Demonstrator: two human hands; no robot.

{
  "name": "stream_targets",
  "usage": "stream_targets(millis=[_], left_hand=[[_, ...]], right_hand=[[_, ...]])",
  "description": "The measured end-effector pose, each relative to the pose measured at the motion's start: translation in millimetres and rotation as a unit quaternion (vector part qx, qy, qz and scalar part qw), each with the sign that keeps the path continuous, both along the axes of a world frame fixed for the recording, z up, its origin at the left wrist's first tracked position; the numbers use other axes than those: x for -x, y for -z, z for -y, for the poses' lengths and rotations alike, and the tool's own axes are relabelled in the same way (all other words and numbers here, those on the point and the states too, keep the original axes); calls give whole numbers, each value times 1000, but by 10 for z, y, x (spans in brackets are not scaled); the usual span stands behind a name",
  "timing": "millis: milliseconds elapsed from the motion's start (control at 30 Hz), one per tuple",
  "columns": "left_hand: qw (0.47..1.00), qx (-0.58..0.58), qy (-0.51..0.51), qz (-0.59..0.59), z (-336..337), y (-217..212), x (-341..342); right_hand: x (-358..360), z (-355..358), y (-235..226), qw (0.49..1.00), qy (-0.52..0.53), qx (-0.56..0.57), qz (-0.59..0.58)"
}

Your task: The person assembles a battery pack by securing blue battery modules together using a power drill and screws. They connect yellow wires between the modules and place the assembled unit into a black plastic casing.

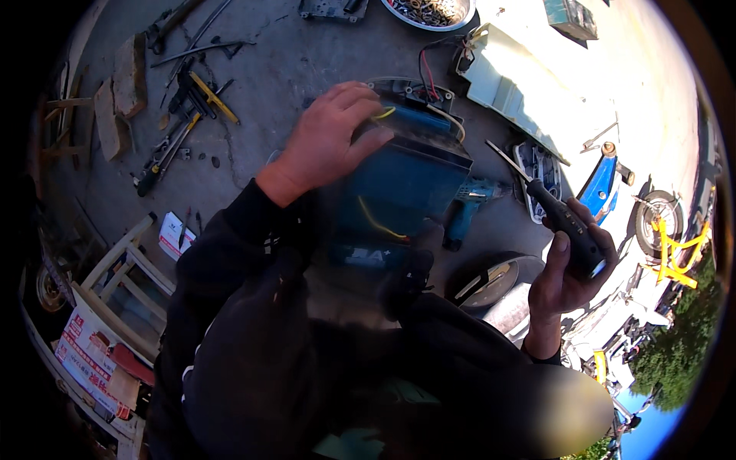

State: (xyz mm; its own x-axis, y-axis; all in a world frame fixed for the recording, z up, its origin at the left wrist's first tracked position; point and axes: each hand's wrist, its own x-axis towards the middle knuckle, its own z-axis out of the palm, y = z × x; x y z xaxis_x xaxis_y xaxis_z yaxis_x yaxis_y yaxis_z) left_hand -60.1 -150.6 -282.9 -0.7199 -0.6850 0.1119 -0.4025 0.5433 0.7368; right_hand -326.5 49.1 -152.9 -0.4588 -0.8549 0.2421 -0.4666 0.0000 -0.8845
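A dark blue box-shaped battery [399,180] stood in the middle of the view, raised above the concrete floor [291,61] and close to the person's dark-sleeved body, with yellow wires [379,224] running across its side and over its top edge. The left hand [330,138] lay over the battery's upper left corner, its fingers [373,142] curled down onto the top and gripping it. The right hand [571,268] was off to the right, well apart from the battery, its fingers wrapped tight around the black handle of a screwdriver [556,215] whose thin shaft pointed up and to the left. Just beside the battery on the floor lay a teal power drill [469,203], between the battery and the screwdriver. Behind the battery sat a dark housing with red and black wires [427,69], and next to that a cream-coloured body panel [521,96] in bright sun. A metal bowl of small parts [429,11] stood at the top edge. To the far left a scatter of hand tools [184,123], some with yellow handles, lay on the floor near pieces of wood [123,84]. At lower left was a pale wooden frame [123,268], and at right a blue and yellow vehicle part with a small wheel [658,218].
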Motion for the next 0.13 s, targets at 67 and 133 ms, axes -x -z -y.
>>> stream_targets(millis=[67, 133], left_hand=[[999, 19, -27, 17, -48, -44, -1], [998, 19, -51, 35, -81, -83, 14]], right_hand=[[-162, 335, -111, 996, -47, -10, 71], [-268, 596, 22, 993, -108, -26, 41]])
